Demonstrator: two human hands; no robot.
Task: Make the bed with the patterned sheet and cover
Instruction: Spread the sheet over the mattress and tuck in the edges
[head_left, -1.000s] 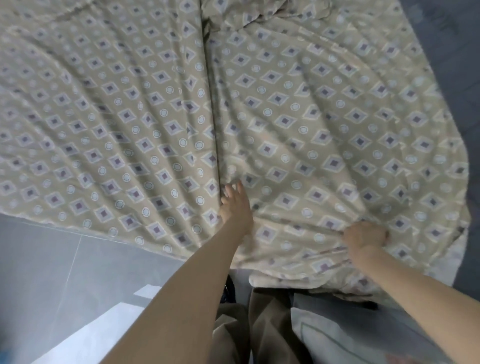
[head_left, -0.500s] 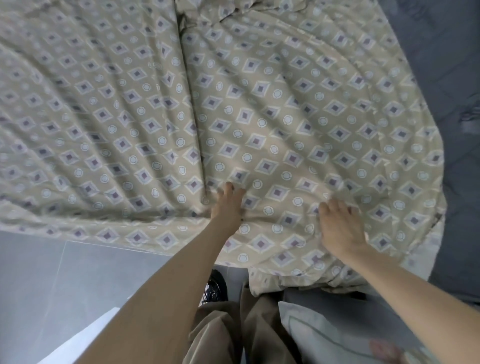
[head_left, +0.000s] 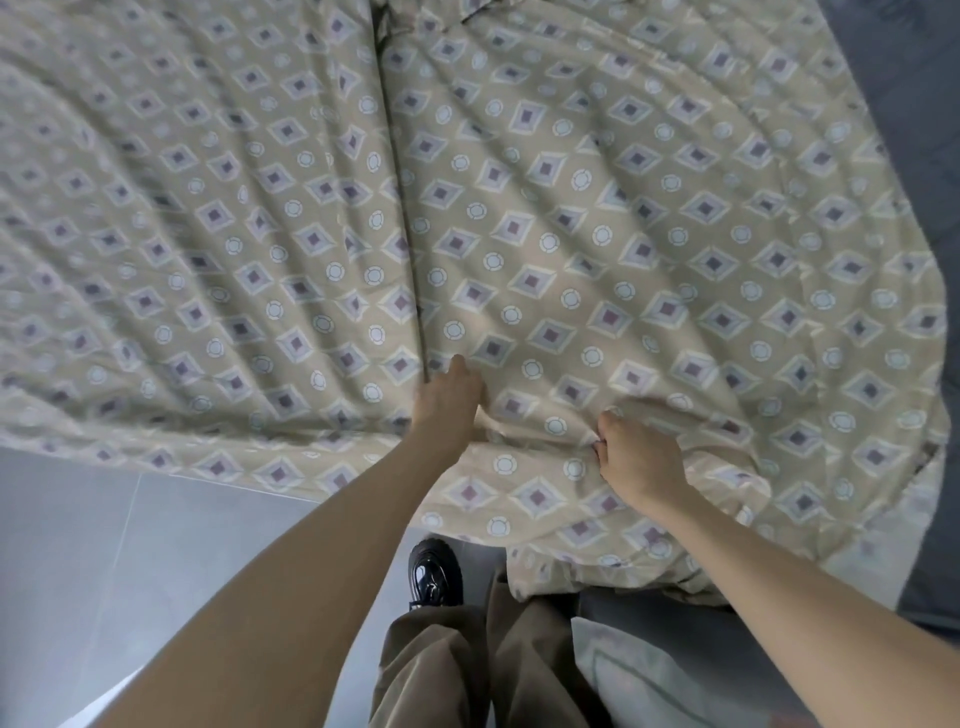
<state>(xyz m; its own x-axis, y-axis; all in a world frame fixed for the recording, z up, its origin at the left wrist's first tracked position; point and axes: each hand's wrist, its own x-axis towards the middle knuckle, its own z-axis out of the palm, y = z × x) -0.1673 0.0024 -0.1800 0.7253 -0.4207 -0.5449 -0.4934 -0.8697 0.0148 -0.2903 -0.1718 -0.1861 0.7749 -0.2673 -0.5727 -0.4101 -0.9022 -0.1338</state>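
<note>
A beige patterned cover (head_left: 649, 234) with diamonds and circles spreads across the bed and hangs over its near edge. A long crease or overlapping edge (head_left: 400, 218) runs from the top centre down to my left hand (head_left: 448, 402). That hand grips the fabric at the crease's lower end, its fingers tucked out of sight. My right hand (head_left: 636, 460) is a fist bunching the cover just to the right, with wrinkles fanning out from it. Whether a separate sheet lies to the left of the crease I cannot tell.
Bare grey mattress (head_left: 924, 156) shows along the right side. A pale pillow (head_left: 639, 675) lies at the lower right by my legs. Grey tiled floor (head_left: 130, 545) is at the lower left, with my black shoe (head_left: 434, 571) near the bed's edge.
My right hand went from lying flat on the cover to clenching a bunch of it, closer to my left hand. My left hand's fingers have curled into the fabric at the crease.
</note>
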